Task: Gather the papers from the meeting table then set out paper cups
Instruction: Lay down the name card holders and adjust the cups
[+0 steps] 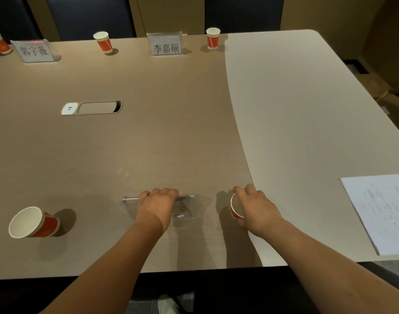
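**A:** Your right hand (255,207) is wrapped around the paper cup (235,206), fingers curled over its far rim and thumb under the near side. The cup is at the table's near edge, just right of the clear name stand (185,206). Is it down yet?

**B:** I can't tell whether its base is touching the table (171,143). Lower it straight and let the base land flat before you loosen your fingers. It's light, so a sideways drag on release will likely tip it.

**A:** And your left hand (156,203)?

**B:** It lies over the stand, fingers bent across the top edge; whether it's gripping or only resting, I can't tell. Keep the stand steady so the cup doesn't knock it.

**A:** Where should the cup go?

**B:** Match the far side: each far cup (213,38) stands just right of its name card (165,45). Leave a similar gap here.

**A:** The papers?

**B:** The stack of papers (379,211) sits at the right edge, well apart from your hands. The near-left cup (34,222) is already placed.
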Demonstrator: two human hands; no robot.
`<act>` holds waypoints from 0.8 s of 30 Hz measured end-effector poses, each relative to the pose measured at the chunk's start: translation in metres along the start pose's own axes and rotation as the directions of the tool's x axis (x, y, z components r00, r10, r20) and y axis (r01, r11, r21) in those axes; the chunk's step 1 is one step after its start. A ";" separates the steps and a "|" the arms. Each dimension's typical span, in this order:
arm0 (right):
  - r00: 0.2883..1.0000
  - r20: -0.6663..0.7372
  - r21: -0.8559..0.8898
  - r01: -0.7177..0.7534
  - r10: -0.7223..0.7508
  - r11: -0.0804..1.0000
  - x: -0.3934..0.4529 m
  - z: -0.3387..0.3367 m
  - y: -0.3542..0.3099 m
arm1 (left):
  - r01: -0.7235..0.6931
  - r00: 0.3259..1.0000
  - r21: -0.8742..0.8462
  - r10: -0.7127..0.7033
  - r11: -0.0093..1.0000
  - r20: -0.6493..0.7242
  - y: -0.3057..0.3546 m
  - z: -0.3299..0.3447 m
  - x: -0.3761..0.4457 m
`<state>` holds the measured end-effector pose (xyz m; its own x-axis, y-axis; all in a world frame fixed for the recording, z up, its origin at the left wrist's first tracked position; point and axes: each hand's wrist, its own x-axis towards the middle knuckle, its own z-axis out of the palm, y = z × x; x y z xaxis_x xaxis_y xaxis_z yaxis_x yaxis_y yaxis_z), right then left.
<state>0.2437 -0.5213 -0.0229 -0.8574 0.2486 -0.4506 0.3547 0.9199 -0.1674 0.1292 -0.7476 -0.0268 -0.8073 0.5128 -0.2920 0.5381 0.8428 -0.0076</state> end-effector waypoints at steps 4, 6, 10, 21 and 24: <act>1.000 -0.015 -0.017 -0.005 0.005 1.000 0.000 0.000 0.000 | 0.005 1.000 -0.044 -0.007 0.999 -0.030 0.001 -0.004 -0.009; 1.000 0.022 -0.059 -0.010 0.011 0.998 -0.001 -0.001 0.001 | 0.012 0.998 -0.062 -0.016 0.998 -0.064 0.000 -0.008 -0.015; 0.997 0.028 -0.134 0.074 -0.071 0.988 -0.004 -0.016 -0.021 | 0.045 0.995 -0.072 -0.052 0.996 -0.091 -0.013 -0.021 -0.034; 0.908 -0.215 -0.123 0.340 -0.359 0.932 -0.024 -0.029 -0.226 | 0.106 0.961 -0.144 -0.138 0.984 -0.239 -0.180 -0.051 -0.112; 0.912 -0.156 -0.102 0.367 -0.380 0.924 -0.029 -0.010 -0.285 | 0.141 0.963 -0.152 -0.171 0.978 -0.207 -0.240 -0.052 -0.140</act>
<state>0.1634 -0.7872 0.0468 -0.9748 -0.0750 -0.2101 -0.0251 0.9727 -0.2305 0.1005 -1.0130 0.0658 -0.9199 0.3835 -0.0818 0.3757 0.9217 0.0968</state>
